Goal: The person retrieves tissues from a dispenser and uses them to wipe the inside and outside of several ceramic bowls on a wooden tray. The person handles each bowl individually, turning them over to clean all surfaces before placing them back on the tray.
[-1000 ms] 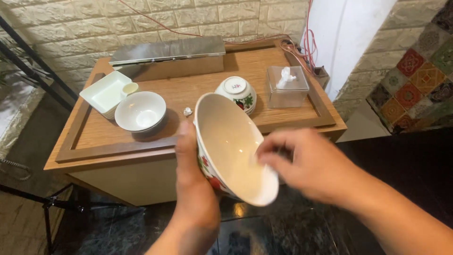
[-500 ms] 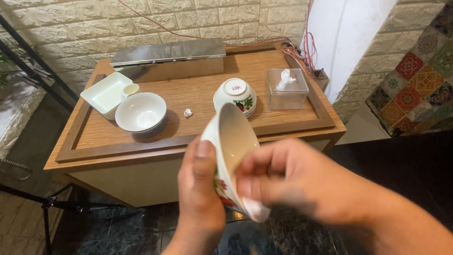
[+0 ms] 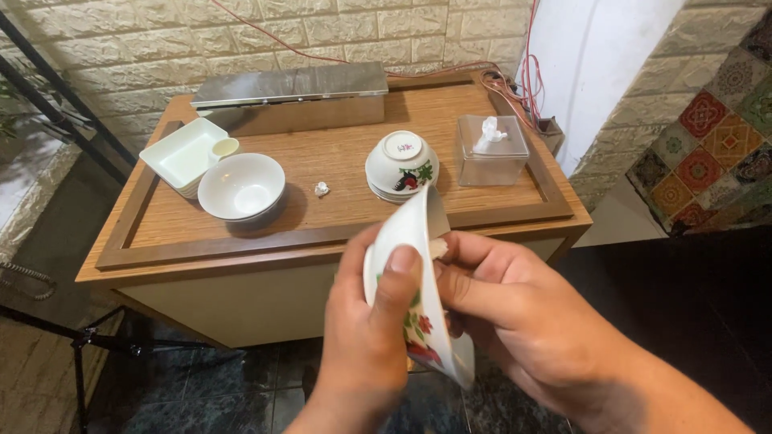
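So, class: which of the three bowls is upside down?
The floral bowl standing on the table, foot ring uppermost. The plain white bowl sits upright; the held bowl is tilted on edge.

The wooden counter [image 3: 346,213] carries a square white dish [image 3: 183,153], a white bowl [image 3: 241,186], an upturned floral bowl [image 3: 401,165], a clear tissue box [image 3: 491,150] and a metal box [image 3: 291,96]

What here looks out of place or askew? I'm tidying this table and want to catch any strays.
A small crumpled silvery scrap lies loose on the wooden tray, between the white bowl and the upturned floral bowls. Nothing looks spilled or broken.
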